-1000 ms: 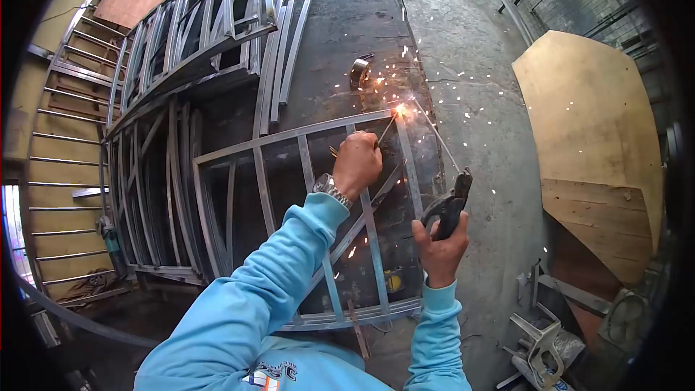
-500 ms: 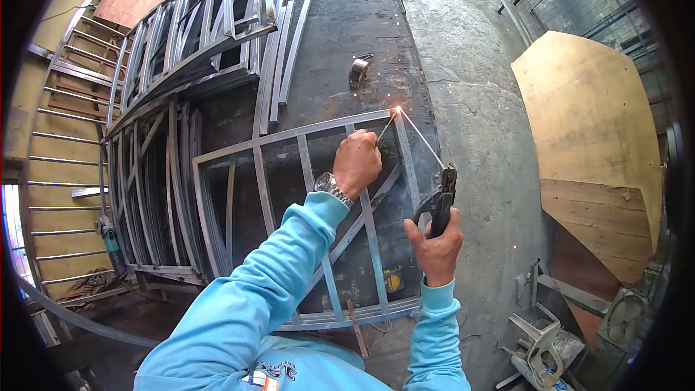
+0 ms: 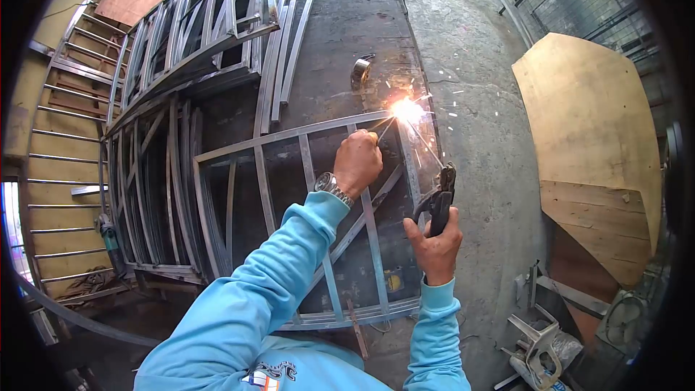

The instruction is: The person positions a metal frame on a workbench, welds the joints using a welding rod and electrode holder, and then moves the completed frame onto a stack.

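Note:
My right hand (image 3: 437,250) is wrapped round a black electrode holder (image 3: 440,203). From its jaws a thin welding rod (image 3: 426,143) slants up to a bright arc (image 3: 407,111) at the far right corner of a metal frame (image 3: 289,134). My left hand (image 3: 357,163), with a wristwatch (image 3: 332,187) at the wrist, is closed over the frame. It pinches a thin rod (image 3: 386,130) whose far end points into the glare. The glare hides the corner joint and both rod tips.
Stacked metal frames (image 3: 170,65) and loose bars (image 3: 295,47) lie on the left. Beyond the arc sits a roll of tape (image 3: 360,72). A yellow tape measure (image 3: 393,280) shows through the frame. Plywood (image 3: 594,130) and a chair (image 3: 539,344) are at the right.
The small glow at the corner has grown into a large bright arc with sparks flying. Both hands have stayed almost in place.

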`<action>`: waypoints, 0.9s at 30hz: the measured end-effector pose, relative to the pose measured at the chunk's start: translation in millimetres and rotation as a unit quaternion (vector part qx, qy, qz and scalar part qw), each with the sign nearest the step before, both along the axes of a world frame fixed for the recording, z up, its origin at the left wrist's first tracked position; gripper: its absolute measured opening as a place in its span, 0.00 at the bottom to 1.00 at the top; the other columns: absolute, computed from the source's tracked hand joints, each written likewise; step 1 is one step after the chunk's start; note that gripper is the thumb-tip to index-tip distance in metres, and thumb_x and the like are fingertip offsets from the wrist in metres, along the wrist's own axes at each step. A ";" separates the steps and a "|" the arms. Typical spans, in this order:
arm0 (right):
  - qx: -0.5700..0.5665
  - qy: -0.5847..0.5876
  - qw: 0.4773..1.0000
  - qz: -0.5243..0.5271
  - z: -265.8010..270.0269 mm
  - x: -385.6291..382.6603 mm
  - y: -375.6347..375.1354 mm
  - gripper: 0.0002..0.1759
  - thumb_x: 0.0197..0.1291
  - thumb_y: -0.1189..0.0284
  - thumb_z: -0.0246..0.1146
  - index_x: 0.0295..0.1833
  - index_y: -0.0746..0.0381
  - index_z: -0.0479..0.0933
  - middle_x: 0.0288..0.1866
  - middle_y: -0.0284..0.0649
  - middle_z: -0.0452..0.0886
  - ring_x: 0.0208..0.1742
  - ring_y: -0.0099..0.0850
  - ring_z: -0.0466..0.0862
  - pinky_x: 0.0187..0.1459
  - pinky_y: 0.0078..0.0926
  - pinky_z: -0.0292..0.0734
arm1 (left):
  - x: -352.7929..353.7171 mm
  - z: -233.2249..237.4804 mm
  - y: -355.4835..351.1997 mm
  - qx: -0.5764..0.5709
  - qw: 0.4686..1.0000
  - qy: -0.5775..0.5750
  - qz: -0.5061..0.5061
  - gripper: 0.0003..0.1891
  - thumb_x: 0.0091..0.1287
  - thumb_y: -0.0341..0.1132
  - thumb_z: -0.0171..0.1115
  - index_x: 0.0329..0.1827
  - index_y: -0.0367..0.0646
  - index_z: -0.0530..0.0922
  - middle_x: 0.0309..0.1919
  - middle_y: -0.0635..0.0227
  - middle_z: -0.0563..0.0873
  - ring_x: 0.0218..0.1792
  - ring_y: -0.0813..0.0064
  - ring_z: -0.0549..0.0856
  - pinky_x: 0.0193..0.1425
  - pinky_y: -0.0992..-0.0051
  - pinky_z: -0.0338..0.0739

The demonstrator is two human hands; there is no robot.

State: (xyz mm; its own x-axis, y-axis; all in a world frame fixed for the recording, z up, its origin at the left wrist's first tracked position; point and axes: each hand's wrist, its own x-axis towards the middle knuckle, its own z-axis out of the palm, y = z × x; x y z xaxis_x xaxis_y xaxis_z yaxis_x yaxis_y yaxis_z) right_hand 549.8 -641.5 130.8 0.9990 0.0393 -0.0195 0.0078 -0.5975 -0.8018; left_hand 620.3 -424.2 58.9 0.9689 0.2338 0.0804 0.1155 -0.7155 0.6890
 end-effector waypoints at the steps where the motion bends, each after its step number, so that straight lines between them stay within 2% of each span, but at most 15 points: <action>1: 0.031 -0.031 0.999 -0.008 -7.9 -0.1 0.4 0.33 0.48 0.50 0.82 0.40 0.60 0.71 0.23 0.33 0.78 0.20 0.26 0.78 0.25 0.29 0.75 | -3.2 -13.5 2.2 -0.024 0.999 -0.032 -0.016 0.06 0.63 0.29 0.60 0.32 0.34 0.82 0.34 0.48 0.85 0.40 0.43 0.87 0.49 0.51 0.83; 2: 0.062 -0.063 0.996 -0.016 -15.7 -0.2 0.4 0.32 0.47 0.51 0.83 0.40 0.60 0.71 0.23 0.33 0.77 0.21 0.25 0.77 0.24 0.28 0.74 | -5.0 -27.0 2.8 -0.049 0.996 -0.064 -0.032 0.07 0.63 0.29 0.60 0.32 0.34 0.83 0.34 0.48 0.85 0.41 0.43 0.87 0.49 0.51 0.83; 3: 0.037 -0.025 0.998 -0.036 -12.2 -3.9 -2.8 0.32 0.47 0.54 0.83 0.40 0.60 0.70 0.23 0.31 0.74 0.21 0.22 0.75 0.24 0.26 0.73 | 3.1 7.6 -0.9 -0.029 0.999 -0.002 0.022 0.07 0.60 0.30 0.65 0.31 0.33 0.84 0.33 0.46 0.86 0.39 0.44 0.86 0.47 0.55 0.82; 4: 0.080 -0.058 0.994 -0.049 -12.0 -4.5 -2.7 0.32 0.48 0.54 0.83 0.40 0.60 0.69 0.22 0.29 0.71 0.22 0.20 0.74 0.24 0.24 0.72 | 3.4 5.3 0.7 -0.036 0.999 -0.004 0.019 0.07 0.60 0.30 0.65 0.31 0.33 0.85 0.31 0.46 0.86 0.39 0.44 0.86 0.48 0.55 0.81; 7: 0.089 -0.064 0.992 -0.057 -11.6 -6.2 -12.1 0.32 0.49 0.53 0.83 0.41 0.60 0.69 0.22 0.28 0.71 0.22 0.19 0.74 0.24 0.22 0.71 | 1.1 6.6 6.6 -0.028 0.999 -0.018 0.012 0.07 0.60 0.30 0.65 0.32 0.33 0.86 0.31 0.46 0.86 0.38 0.45 0.87 0.48 0.55 0.82; 10: 0.100 -0.030 0.994 -0.037 -0.7 -3.8 -13.1 0.29 0.51 0.58 0.82 0.44 0.62 0.71 0.27 0.28 0.74 0.27 0.17 0.74 0.27 0.20 0.70 | 2.0 12.3 9.9 -0.042 0.999 -0.005 -0.006 0.08 0.64 0.31 0.63 0.33 0.35 0.84 0.34 0.47 0.85 0.41 0.44 0.86 0.50 0.53 0.83; 12: 0.065 -0.027 0.997 -0.018 2.6 -3.5 -8.2 0.32 0.50 0.51 0.82 0.40 0.59 0.69 0.22 0.28 0.70 0.22 0.19 0.73 0.24 0.23 0.71 | 0.0 13.6 11.4 -0.033 0.999 -0.003 0.020 0.07 0.63 0.32 0.65 0.32 0.35 0.84 0.34 0.48 0.85 0.41 0.45 0.86 0.50 0.53 0.83; 16: 0.017 -0.016 1.000 -0.002 1.3 -3.7 -6.3 0.32 0.50 0.50 0.82 0.39 0.58 0.69 0.22 0.28 0.70 0.21 0.20 0.73 0.24 0.24 0.71 | 0.0 20.3 14.4 0.001 1.000 -0.009 0.024 0.07 0.61 0.31 0.65 0.32 0.34 0.84 0.34 0.48 0.86 0.41 0.46 0.87 0.50 0.54 0.82; 18: 0.021 -0.020 1.000 -0.008 0.7 -3.3 -4.4 0.32 0.50 0.50 0.82 0.39 0.58 0.69 0.22 0.29 0.70 0.21 0.20 0.73 0.24 0.24 0.71 | 2.0 20.6 18.2 -0.079 0.996 -0.013 0.045 0.07 0.61 0.30 0.65 0.32 0.34 0.85 0.34 0.48 0.87 0.41 0.48 0.87 0.51 0.55 0.82; 19: 0.020 -0.020 1.000 -0.008 1.0 -3.4 -4.3 0.32 0.50 0.50 0.82 0.39 0.58 0.69 0.22 0.29 0.70 0.21 0.20 0.73 0.24 0.24 0.71 | 1.0 18.9 20.7 -0.079 0.996 -0.012 0.046 0.07 0.61 0.30 0.65 0.32 0.34 0.85 0.34 0.48 0.87 0.41 0.48 0.87 0.51 0.55 0.82; 21: 0.017 -0.015 1.000 -0.005 1.9 -3.5 -4.6 0.32 0.50 0.50 0.82 0.39 0.58 0.68 0.22 0.29 0.70 0.21 0.20 0.73 0.24 0.24 0.71 | -1.4 16.8 25.4 -0.056 0.997 -0.046 0.022 0.06 0.60 0.29 0.66 0.34 0.34 0.87 0.31 0.50 0.88 0.36 0.51 0.88 0.46 0.60 0.82; 27: 0.012 -0.001 1.000 -0.008 1.9 -4.6 -2.9 0.32 0.50 0.50 0.81 0.40 0.58 0.69 0.23 0.29 0.71 0.22 0.20 0.75 0.24 0.24 0.73 | -4.7 20.8 23.8 -0.043 0.999 -0.017 -0.016 0.07 0.59 0.29 0.67 0.34 0.33 0.87 0.33 0.49 0.88 0.36 0.50 0.88 0.46 0.59 0.82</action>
